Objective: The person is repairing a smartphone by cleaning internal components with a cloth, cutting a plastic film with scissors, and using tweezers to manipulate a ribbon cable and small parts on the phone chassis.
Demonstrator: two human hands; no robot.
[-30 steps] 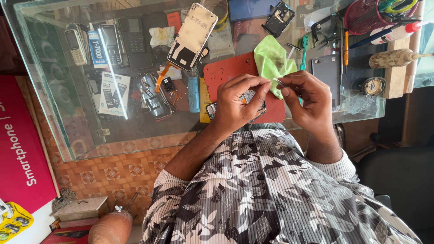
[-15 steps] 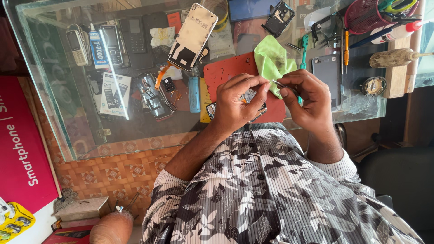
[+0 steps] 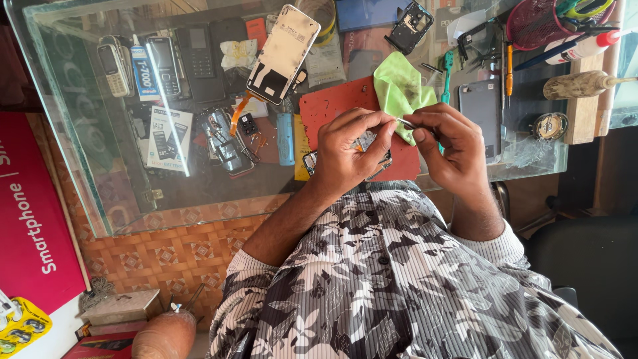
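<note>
The left hand (image 3: 345, 149) curls over a small opened phone body (image 3: 372, 149) and pins it on the red work mat (image 3: 332, 106), close to the near edge of the glass counter (image 3: 86, 199). Its thumb and forefinger are pressed together on one end of a thin metal tool (image 3: 407, 123). The right hand (image 3: 448, 143) pinches the other end of that tool between thumb and fingertips, just beside the left hand and partly over a crumpled green cloth (image 3: 402, 90). What type of tool it is cannot be told.

Open room is scarce. The near counter edge runs just under both wrists, and the person's patterned shirt (image 3: 412, 286) sits against it. To the left of the mat lie a blue cylinder (image 3: 286, 138) and a silvery phone frame (image 3: 226, 143); above the mat, a white phone back (image 3: 282, 53) rests tilted. To the right, a grey phone (image 3: 480, 108) lies flat, near a green-handled tool (image 3: 446, 73) and an orange screwdriver (image 3: 509, 66).

Old keypad phones (image 3: 163, 63) show through the glass. A red mesh basket (image 3: 538, 23) holds pens at the far right corner. A patterned tiled floor (image 3: 159, 252) shows below the counter, and a red sign (image 3: 30, 219) stands at the left.
</note>
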